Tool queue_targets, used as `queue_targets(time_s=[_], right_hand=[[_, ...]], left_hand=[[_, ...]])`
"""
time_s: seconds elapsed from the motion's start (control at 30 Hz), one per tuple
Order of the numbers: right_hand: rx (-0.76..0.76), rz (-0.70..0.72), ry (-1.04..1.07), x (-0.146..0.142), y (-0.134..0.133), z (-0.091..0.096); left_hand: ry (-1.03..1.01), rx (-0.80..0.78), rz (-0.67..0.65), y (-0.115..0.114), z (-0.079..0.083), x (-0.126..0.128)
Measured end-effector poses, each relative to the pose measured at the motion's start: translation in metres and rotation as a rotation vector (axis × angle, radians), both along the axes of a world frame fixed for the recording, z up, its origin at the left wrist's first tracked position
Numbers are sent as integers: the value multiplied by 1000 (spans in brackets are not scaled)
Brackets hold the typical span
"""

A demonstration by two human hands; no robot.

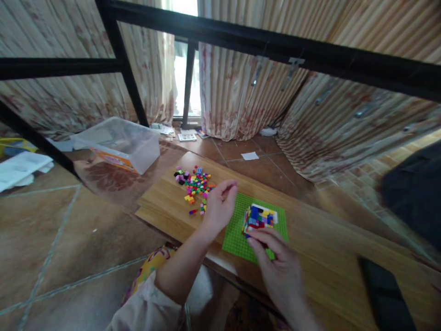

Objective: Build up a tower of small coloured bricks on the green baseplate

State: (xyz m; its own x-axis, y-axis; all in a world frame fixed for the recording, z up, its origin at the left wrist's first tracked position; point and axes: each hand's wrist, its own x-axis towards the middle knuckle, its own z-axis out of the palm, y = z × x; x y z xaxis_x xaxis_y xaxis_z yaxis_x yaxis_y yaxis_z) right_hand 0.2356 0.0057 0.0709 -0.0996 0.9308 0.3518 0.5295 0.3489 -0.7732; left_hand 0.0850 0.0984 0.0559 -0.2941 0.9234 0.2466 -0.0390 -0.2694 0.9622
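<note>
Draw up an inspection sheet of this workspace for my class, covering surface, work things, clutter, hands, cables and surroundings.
Surface: wooden table, with a green board lying on it.
Work things: a multicoloured brick build on the board; loose bricks scattered to its left.
Clutter: a dark flat slab, perhaps a phone, on the table's right; a paper sheet on the floor.
Hands: left hand between loose bricks and build, grip unclear; right hand with fingertips at the build's near edge.
Cables: nothing seen.
Surroundings: tiled floor, patterned curtains, black bars; a see-through plastic box past the table's left end.
</note>
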Motion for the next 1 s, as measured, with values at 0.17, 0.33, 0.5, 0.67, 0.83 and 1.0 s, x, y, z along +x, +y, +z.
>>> queue_targets(time_s=[0.17, 0.33, 0.5, 0.67, 0.83, 1.0], right_hand=[[3, 111, -110, -56, -5, -37], [48, 11, -208, -73, 25, -54], [65, -18, -188, -77, 34, -54], [108, -72, -167, -78, 21, -54], [71, -66, -283, -87, 25, -58], [17, -39, -399, -98, 38, -56]], left_hand=[[-342, -46, 268, 7, 18, -56], [-559, -99, 258, 3, 24, -86], [-590, -121, 244, -1, 28, -103], [-620, -126, 251, -6, 27, -116], [-622, -168, 215, -10, 27, -119], [-626, -211, 163, -11, 26, -119]])
